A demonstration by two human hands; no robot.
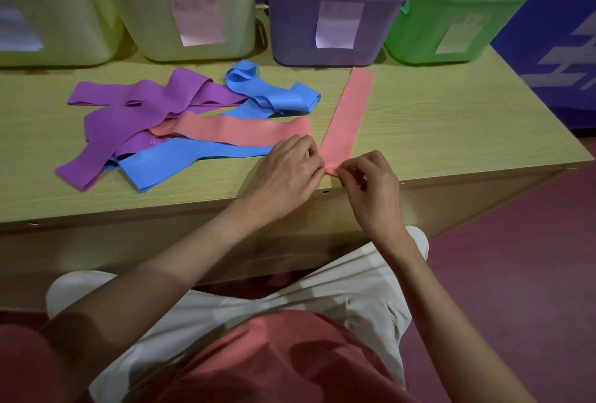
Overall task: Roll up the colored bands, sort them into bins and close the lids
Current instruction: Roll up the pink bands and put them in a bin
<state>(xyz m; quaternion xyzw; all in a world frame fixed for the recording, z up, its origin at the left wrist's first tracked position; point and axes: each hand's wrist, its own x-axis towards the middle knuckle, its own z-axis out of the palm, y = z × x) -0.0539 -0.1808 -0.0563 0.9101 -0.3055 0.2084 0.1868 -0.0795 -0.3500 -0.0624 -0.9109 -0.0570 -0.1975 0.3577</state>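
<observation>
A pink band (348, 115) lies flat and straight on the wooden table (451, 132), running from the purple bin toward me. My left hand (287, 173) and my right hand (371, 186) both pinch its near end, where a small fold or roll starts. To the left lies a loose pile: a second pink band (232, 128), purple bands (135, 112) and blue bands (193, 157), overlapping each other.
Along the table's back stand open bins: two pale green ones (180, 32), a purple one (325, 38) and a bright green one (451, 15), each with a paper label. The table's front edge runs just under my hands. My knees are below the table.
</observation>
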